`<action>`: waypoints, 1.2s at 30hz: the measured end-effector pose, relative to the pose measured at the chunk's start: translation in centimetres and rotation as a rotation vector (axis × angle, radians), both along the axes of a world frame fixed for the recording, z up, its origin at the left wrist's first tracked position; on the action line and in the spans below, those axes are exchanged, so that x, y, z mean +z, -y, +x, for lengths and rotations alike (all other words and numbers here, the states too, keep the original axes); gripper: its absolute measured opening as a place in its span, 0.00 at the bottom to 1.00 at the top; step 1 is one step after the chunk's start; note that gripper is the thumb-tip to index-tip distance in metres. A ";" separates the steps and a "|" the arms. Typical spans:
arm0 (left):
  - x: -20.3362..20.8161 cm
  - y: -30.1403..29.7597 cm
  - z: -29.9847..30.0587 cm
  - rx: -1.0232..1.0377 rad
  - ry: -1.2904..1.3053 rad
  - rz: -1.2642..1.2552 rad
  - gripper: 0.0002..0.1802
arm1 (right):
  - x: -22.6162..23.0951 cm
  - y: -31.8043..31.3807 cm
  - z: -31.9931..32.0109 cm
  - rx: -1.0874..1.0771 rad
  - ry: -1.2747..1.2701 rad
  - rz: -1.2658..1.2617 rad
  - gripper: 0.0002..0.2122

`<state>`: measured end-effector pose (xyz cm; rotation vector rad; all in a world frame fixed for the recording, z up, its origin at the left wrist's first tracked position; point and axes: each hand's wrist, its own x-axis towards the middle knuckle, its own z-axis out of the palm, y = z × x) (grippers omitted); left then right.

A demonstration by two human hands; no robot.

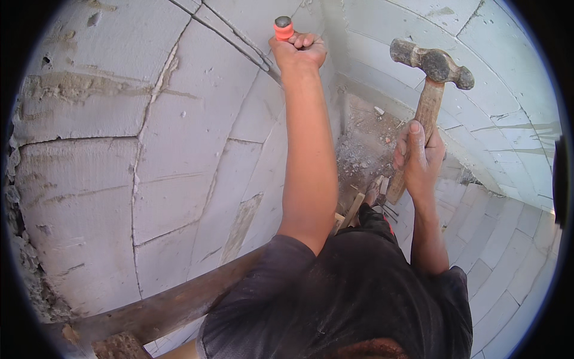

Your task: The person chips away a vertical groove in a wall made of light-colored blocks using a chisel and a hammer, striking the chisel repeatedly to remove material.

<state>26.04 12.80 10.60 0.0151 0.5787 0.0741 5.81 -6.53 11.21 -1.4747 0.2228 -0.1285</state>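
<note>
Up against the pale block wall, my left hand is closed around a chisel with an orange grip and a grey metal butt end. The butt points up toward me; my fist hides most of the tool, and I cannot make out its tip. Cut lines run slantwise through the wall up to this hand. My right hand grips the wooden handle of a ball-peen hammer, its thumb laid along the handle. The worn grey head is raised to the right of the chisel, apart from it.
A second block wall meets the first in a corner. Rubble and dust lie on the ground there. My foot stands near thin wooden pieces. A wooden beam crosses at lower left, beside broken masonry.
</note>
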 end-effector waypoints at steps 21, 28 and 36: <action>-9.4 4.9 -7.2 0.047 0.095 0.510 0.21 | -6.8 4.7 -7.8 -0.059 -0.383 0.100 0.10; -8.1 4.0 -6.8 0.090 0.162 0.477 0.22 | -5.8 3.8 -6.3 -0.007 -0.324 0.090 0.11; -6.4 2.6 -6.2 0.086 0.184 0.447 0.22 | -5.2 2.6 -5.3 0.068 -0.256 0.052 0.13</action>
